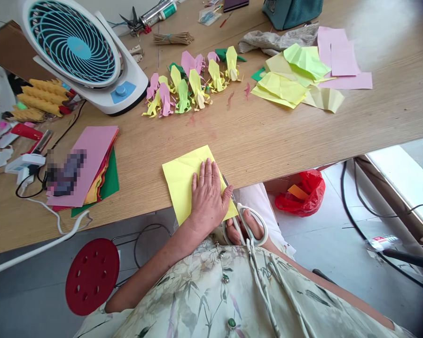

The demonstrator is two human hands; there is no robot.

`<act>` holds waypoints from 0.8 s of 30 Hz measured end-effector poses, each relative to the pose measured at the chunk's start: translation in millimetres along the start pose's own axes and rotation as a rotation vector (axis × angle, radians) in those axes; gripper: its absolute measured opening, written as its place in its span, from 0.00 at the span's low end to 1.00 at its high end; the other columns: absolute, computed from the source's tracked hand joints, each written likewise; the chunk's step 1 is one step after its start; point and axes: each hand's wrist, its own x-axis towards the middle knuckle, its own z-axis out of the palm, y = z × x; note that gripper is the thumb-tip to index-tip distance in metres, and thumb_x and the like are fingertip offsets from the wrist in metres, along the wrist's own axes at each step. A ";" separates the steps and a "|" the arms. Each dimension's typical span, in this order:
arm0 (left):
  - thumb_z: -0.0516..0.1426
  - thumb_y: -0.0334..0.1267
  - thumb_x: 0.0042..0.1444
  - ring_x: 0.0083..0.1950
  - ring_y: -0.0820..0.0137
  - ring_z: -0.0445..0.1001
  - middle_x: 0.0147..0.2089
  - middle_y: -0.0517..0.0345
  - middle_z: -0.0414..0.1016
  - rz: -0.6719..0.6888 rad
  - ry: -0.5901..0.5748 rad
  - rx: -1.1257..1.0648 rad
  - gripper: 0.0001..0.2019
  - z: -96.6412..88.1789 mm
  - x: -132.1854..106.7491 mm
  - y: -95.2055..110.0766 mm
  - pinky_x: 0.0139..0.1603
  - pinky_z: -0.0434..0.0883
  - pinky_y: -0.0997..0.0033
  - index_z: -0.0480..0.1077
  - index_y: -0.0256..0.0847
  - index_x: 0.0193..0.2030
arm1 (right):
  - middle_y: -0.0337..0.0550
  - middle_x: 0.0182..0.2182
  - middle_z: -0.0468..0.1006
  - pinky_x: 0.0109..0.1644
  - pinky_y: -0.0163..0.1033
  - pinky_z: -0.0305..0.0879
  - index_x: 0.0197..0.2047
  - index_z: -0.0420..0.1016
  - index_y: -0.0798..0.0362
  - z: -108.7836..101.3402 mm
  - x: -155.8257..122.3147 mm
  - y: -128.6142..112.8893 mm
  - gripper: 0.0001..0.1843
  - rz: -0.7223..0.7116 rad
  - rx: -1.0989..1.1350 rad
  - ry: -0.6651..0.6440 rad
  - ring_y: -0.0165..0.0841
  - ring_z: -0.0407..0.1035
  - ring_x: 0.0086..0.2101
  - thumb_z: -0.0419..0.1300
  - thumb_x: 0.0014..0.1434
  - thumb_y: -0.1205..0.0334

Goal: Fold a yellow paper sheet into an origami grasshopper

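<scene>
1. Yellow sheet (181, 180): lies at the front edge of the table (151, 155), its near part reaching past that edge towards the lap. Faint creases noted; number of layers cannot be told.
2. Handling, in judgement: very light, thin and pliable, easily creased or torn, apt to slide on smooth wood. Best secured by a flat palm over the supported part, or pinched at a far corner; the overhanging part would likely sag if left unsupported.
3. Left hand (208, 195): palm down on the sheet, fingers extended, pressing rather than gripping.
4. Right hand (255, 229): grasping the white-handled scissors (242, 205), thumb and fingers at the loops. Blades stand at the sheet's right edge; whether paper sits between them cannot be told.
5. Beyond the sheet: rows of folded paper figures (195, 89).
6. Right rear: loose yellow sheets (282, 89) and pink sheets (343, 58).
7. Left: coloured paper stack (95, 145), with the fan (79, 48) behind it.
</scene>
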 end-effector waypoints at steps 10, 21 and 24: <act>0.35 0.55 0.70 0.78 0.51 0.44 0.77 0.34 0.44 0.044 0.026 -0.014 0.38 2.5 -7.6 2.0 0.74 0.51 0.44 0.46 0.24 0.74 | 0.36 0.18 0.66 0.22 0.34 0.55 0.32 0.70 0.51 -2.9 -7.1 5.3 0.31 0.001 -0.001 -0.001 0.29 0.57 0.19 0.55 0.58 0.29; 0.35 0.55 0.70 0.78 0.51 0.43 0.77 0.33 0.44 0.047 0.018 -0.013 0.38 2.5 -6.9 1.0 0.74 0.50 0.44 0.45 0.23 0.74 | 0.35 0.18 0.65 0.23 0.34 0.55 0.31 0.69 0.51 9.7 -4.4 1.2 0.30 -0.035 0.017 0.095 0.29 0.57 0.19 0.56 0.58 0.29; 0.34 0.56 0.70 0.78 0.51 0.43 0.77 0.33 0.44 0.059 0.028 -0.028 0.38 3.4 -9.6 2.1 0.73 0.51 0.43 0.45 0.23 0.74 | 0.34 0.17 0.65 0.23 0.34 0.54 0.32 0.69 0.51 9.9 -6.6 3.6 0.30 -0.040 0.012 0.111 0.28 0.55 0.18 0.55 0.59 0.30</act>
